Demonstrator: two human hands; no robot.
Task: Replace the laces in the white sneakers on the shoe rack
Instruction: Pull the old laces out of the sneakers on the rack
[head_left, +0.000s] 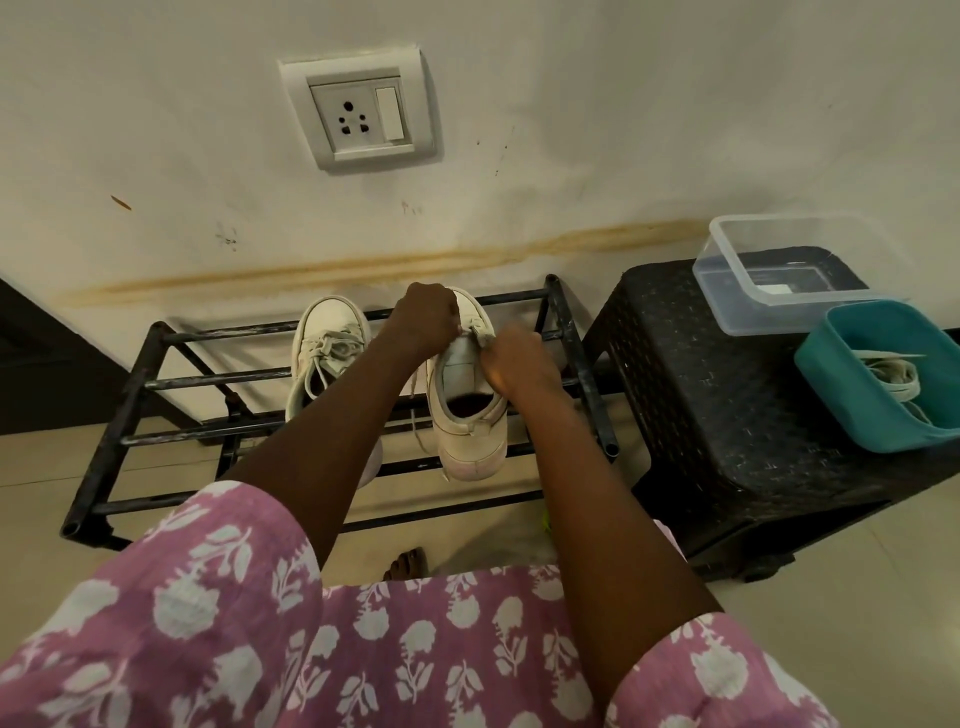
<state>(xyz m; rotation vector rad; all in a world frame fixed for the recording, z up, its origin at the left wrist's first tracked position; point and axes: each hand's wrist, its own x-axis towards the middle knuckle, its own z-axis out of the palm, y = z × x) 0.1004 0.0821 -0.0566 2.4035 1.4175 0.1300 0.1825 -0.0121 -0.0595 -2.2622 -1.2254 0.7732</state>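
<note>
Since only the head view was available, all findings below come from it.

Task items. Both white sneakers stood on the top bars of the shoe rack (130, 395), toes toward the far wall. The left sneaker (324, 348) was fully laced and tied, with neither hand on it. The right sneaker (470, 415) sat near the rack's right end, its opening toward me, which put the lacing within reach of both hands.

Hands. My left hand (423, 319) was curled over the far part of the right sneaker, fingers folded down around the lacing area. I judged this a steadying grip, holding the shoe against the bars so that it would not slide. My right hand (511, 364) was at the tongue, with its fingertips pinched together on what appeared to be the old lace (418, 415). Blur prevented certainty about the exact contact. A loose length of that lace hung down the shoe's left side through the rack bars.

Stage. I judged the lace removal on the right sneaker to be under way; the left sneaker's was not yet started.

Surroundings. A black stool (727, 415) stood just right of the rack. On it were a teal tub (831, 374) holding spare laces (888, 374), kept close for the rethreading, and beyond it a clear container (727, 270), presumably for the discarded ones. A wall socket (363, 111) sat above the rack.

Risk. Hard pulling could tip the shoe between the bars.
</note>
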